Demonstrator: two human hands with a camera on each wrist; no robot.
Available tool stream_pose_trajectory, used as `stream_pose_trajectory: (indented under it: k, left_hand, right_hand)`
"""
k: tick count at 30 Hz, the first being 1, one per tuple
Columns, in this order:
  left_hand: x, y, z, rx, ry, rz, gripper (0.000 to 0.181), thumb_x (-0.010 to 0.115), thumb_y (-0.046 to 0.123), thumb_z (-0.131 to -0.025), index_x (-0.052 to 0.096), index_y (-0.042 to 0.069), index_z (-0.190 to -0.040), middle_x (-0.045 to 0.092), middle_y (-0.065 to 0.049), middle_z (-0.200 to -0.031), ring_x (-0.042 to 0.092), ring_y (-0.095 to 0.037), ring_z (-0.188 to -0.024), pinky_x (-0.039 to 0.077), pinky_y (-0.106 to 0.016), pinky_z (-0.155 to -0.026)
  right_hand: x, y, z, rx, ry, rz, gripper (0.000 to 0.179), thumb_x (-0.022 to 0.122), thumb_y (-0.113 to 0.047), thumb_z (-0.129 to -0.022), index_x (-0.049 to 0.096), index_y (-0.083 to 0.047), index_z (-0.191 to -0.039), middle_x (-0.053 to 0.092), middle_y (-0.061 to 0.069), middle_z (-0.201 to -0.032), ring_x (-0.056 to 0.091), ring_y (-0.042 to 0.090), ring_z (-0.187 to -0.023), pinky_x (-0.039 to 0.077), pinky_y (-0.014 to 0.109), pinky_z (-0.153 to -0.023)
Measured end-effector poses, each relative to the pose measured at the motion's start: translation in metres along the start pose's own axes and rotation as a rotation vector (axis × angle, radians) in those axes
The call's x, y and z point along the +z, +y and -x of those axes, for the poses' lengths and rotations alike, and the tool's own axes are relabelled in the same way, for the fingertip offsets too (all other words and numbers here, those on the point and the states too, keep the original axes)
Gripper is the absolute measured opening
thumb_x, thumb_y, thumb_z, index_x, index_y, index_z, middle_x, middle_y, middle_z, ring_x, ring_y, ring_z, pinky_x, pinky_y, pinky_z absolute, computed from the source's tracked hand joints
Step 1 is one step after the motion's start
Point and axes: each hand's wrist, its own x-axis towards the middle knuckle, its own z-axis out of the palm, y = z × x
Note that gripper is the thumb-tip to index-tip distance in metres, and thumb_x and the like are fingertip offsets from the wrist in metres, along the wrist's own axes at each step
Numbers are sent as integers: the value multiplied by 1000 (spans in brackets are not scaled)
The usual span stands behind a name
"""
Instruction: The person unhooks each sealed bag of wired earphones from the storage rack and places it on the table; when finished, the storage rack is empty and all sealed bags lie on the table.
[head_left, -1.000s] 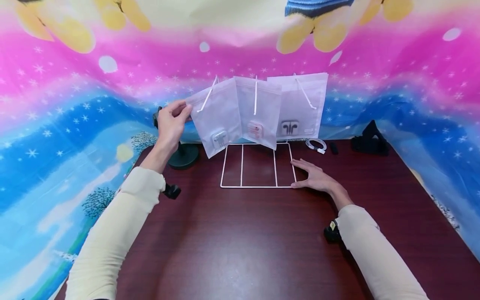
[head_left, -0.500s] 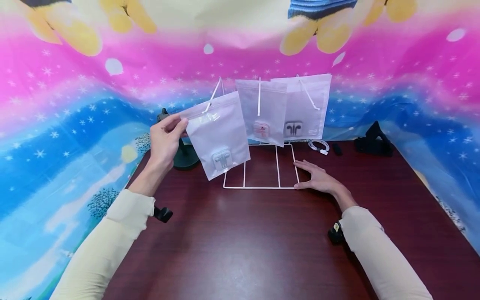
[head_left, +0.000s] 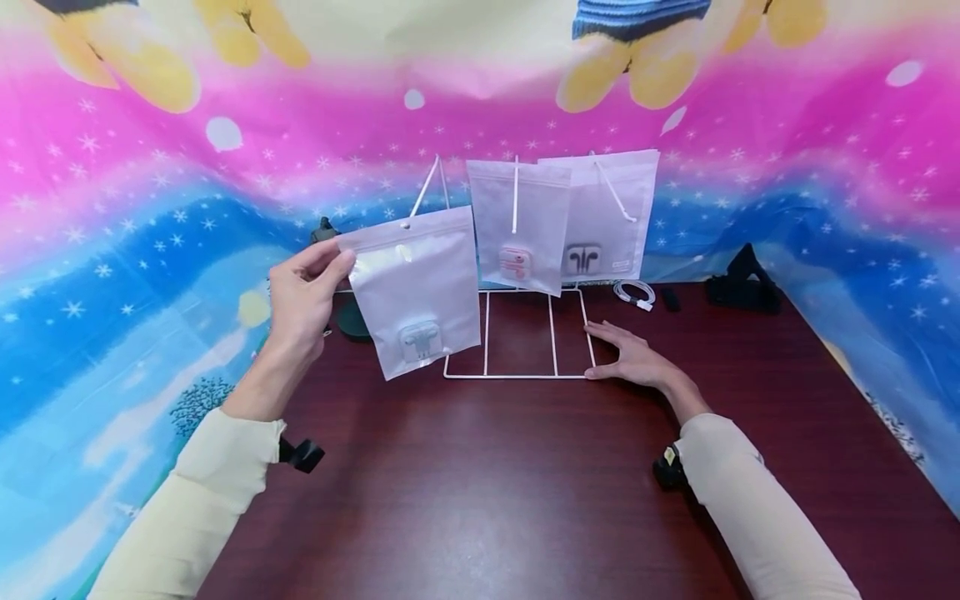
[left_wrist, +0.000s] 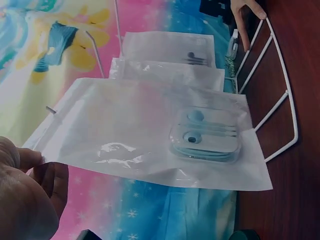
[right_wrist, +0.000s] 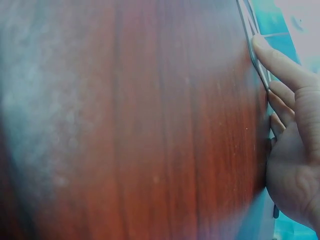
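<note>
Worktop (head_left: 480, 483): dark red-brown wood, glossy, with light glare in its near part.
Sleeves (head_left: 202, 492): cream, one on each forearm, a small black device (head_left: 303, 456) at each wrist.
Right hand (head_left: 637, 358): fingers apart, touching the right side of the wire stand's base.
Wire stand (head_left: 519, 377): white, its base flat on the worktop, its prongs (head_left: 515, 200) higher up.
Left hand (head_left: 303, 292): thumb and fingers clamped on the upper left corner of the left bag.
Left bag (head_left: 420, 283): frosted, tilted, above the base's left part, a prong tip showing near its top edge.
Pale earphones (head_left: 422, 340): in a clear case, low in the left bag.
Middle bag (head_left: 517, 208): hanging farther back, pink earphones (head_left: 515, 264) inside, overlapping the right bag.
Right bag (head_left: 611, 217): on its own prong, dark earphones (head_left: 583, 259) inside.
Cable (head_left: 634, 296): white, coiled, beside a small black object (head_left: 670, 300).
Black holder (head_left: 742, 287): at the worktop's far right.
Backdrop (head_left: 480, 92): printed cloth, pink and blue.
</note>
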Motion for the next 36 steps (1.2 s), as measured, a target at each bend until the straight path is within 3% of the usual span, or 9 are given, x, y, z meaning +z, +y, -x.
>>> stream_pose_trajectory:
  k: [4,12,20,23,29,36]
  left_hand:
    - [0,7,2,18,12,57,28,80,9,-92,77,3,-119,75,2,-88,70,-9,-73,58,-19,-72]
    - [-1,16,7,21,6,61,23,80,5,-90,80,5,-114,76,3,-87,69,-9,-74,58,-19,-70]
    - [-12,17,19,5,9,84,21,82,3,-88,82,9,-108,77,2,-86,70,-9,-74,59,-19,-71]
    - [-19,16,25,-3,-23,87,22,81,3,-89,81,8,-111,78,2,-91,72,-9,-79,59,-20,-76]
    - [-36,6,33,-57,-109,56,27,79,9,-92,79,7,-119,79,3,-99,73,-9,-85,59,-20,-78]
    - [-51,-17,29,-137,-95,-31,30,78,13,-94,76,8,-123,78,8,-98,73,-7,-82,60,-20,-73]
  right_hand:
    - [0,1,1,5,3,-5,94,82,-42,-88,34,-11,-163,16,22,-171,8,44,-158,4,72,-119]
    - [1,2,1,6,4,-10,94,83,-43,-88,35,-12,-163,16,21,-171,7,43,-158,5,71,-120]
    - [2,1,0,3,7,-14,93,82,-42,-89,35,-12,-163,16,21,-171,8,43,-158,6,72,-119]
    - [3,1,1,3,6,-17,93,82,-41,-89,34,-12,-163,16,21,-172,8,43,-158,6,72,-119]
    - [2,1,0,1,9,1,93,82,-42,-89,34,-13,-163,17,20,-171,9,41,-158,7,70,-120]
    - [1,2,-3,-8,14,34,94,82,-43,-88,35,-11,-163,20,21,-171,11,42,-158,8,70,-119]
